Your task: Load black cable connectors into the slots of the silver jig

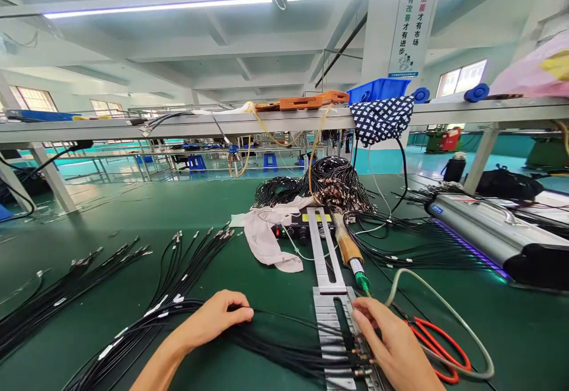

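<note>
My left hand (226,315) is closed around a thin black cable, above a bundle of black cables (275,349). The bundle runs right to a slotted metal fixture (329,332), where the copper-coloured cable ends lie at its right edge. At the fixture's upper right edge, my right hand (377,329) has thumb and fingers close together; whatever lies between them is too small to make out. A syringe with a green tip (362,281) rests just above that hand. White labels show on the cables to the left.
Red-handled scissors (438,343) and a pale hose (471,320) lie at the right. Behind are a silver lamp housing (489,231), a white cloth (267,237), a black control box (296,225) and heaped cables (333,183). More cable bundles (66,290) lie left.
</note>
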A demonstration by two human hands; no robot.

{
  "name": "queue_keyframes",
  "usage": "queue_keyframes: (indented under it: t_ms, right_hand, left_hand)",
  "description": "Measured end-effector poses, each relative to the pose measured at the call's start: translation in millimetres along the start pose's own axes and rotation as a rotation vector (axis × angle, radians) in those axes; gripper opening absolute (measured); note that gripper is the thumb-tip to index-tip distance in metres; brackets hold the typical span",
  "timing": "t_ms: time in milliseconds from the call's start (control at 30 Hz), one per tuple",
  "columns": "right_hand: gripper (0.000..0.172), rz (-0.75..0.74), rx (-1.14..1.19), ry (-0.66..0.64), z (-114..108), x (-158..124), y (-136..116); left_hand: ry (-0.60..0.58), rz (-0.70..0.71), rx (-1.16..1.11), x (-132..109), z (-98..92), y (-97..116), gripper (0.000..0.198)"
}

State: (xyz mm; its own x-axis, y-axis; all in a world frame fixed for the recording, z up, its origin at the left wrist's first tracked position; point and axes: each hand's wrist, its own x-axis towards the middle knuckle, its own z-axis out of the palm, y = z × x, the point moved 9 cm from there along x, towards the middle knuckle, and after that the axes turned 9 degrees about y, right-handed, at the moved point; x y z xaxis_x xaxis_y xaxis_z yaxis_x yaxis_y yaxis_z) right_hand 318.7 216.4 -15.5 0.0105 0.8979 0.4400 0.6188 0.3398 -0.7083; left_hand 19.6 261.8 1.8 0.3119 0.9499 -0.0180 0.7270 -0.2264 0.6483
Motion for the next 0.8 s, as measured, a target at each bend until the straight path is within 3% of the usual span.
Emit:
queue_keyframes:
  t_ms: [67, 233, 567, 667, 800]
  right_hand:
    - [0.033, 0.03, 0.04, -0.022, 0.8, 0.6, -0.6]
    - [0.04, 0.057, 0.095, 0.014, -4.0, 5.3, -8.7]
    - [0.041, 0.169, 0.206, 0.013, -4.9, 10.0, 2.2]
    - [0.039, 0.166, 0.213, 0.044, -8.9, 11.6, 5.0]
    - [0.037, 0.165, 0.221, 0.092, -16.1, 13.8, 5.5]
  left_hand:
    - [-0.028, -0.03, -0.003, -1.6, -1.5, -0.4, 0.034]
    - [0.088, 0.052, 0.103, 2.7, -3.9, 14.6, 0.021]
    - [-0.075, 0.199, -0.038, 20.3, 70.0, 106.1, 0.017]
    - [-0.074, 0.175, -0.082, 27.8, 81.5, 110.9, 0.009]
    - [0.075, 0.135, -0.126, 34.5, 72.1, 103.1, 0.016]
